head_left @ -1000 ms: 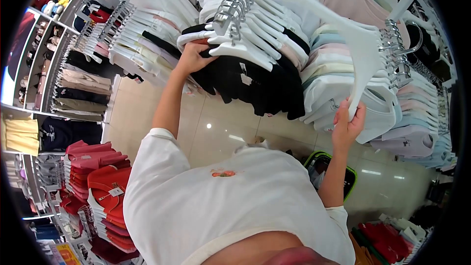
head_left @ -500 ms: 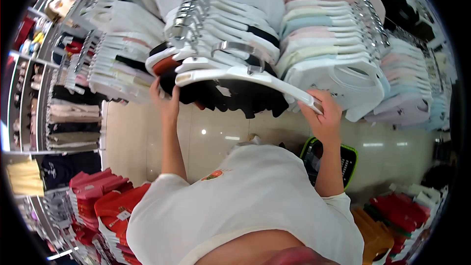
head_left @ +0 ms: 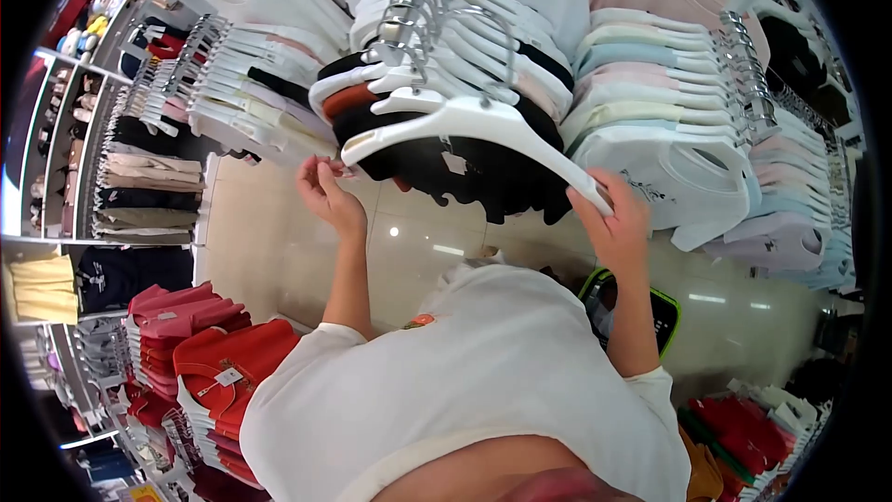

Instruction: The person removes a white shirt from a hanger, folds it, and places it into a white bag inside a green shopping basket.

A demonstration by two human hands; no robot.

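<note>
white hanger (head_left: pixel 483 123) held by one end in front of me
my right grip (head_left: pixel 618 223) is closed tight around the hanger's near end, and the hanger slants up and leftward from it across the black shirts (head_left: pixel 492 184). my left grip (head_left: pixel 327 193) hangs just below the hanger's far end, apart from it, fingers curled toward the thumb; i cannot tell whether they pinch anything. white shirts (head_left: pixel 692 177) hang just beyond my right grip, and a green basket (head_left: pixel 665 316) sits on the floor (head_left: pixel 279 251) under that wrist
</note>
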